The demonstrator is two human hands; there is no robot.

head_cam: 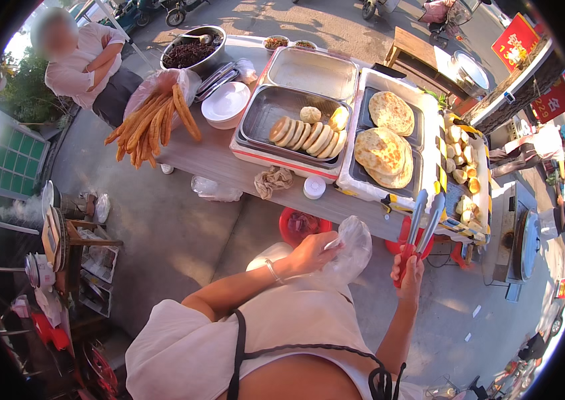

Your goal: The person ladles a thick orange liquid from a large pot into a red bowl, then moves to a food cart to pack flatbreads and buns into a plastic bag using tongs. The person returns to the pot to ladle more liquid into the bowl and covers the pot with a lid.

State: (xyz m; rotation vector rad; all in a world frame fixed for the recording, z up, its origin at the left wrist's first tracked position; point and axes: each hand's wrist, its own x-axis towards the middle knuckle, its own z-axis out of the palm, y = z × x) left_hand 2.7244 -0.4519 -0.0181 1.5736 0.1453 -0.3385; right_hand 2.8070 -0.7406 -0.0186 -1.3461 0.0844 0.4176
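My left hand (312,252) holds a clear plastic bag (355,245) in front of my apron. In my right hand (407,272) are metal food tongs (425,220) with red handles, their arms apart and nothing between the tips. Beyond the tongs, round flatbreads (385,155) are stacked on dark trays inside a white foam box (345,175). To its left, a steel pan (257,112) holds a row of pale round buns (307,135). Several small baked buns (462,160) fill a box with yellow-and-black tape at the right.
Fried dough sticks (157,125) stand in a bag at the table's left, by white bowls (226,102) and a large metal basin (195,47) of dark food. Crumpled brown paper (273,181) and a white round container (314,187) lie along the near edge. A person (87,65) stands across the table.
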